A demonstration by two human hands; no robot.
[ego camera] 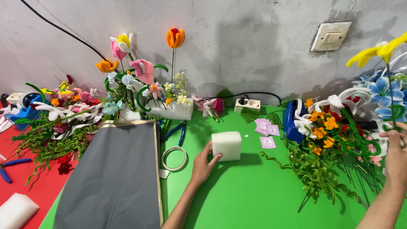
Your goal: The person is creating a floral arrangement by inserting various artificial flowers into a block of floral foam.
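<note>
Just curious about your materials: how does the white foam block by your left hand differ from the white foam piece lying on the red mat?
The foam block is a squarish, upright chunk on the green mat; the foam piece lies flat, low and rounded, on the red mat. The left hand touches the block; nothing touches the piece, which the picture's edge cuts off. Both are white.

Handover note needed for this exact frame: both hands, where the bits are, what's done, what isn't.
Left hand: fingers open, resting against the white foam block on the green table; block not lifted.
Right hand: fingers closed around the green stem of the yellow flower, at the right-hand flower pile.
Nearby: tape ring left of the block, grey sheet further left, blue pliers behind.
Done: a second foam block at the back already holds upright flowers.
Left: the white foam block is bare, no stems in it.
</note>
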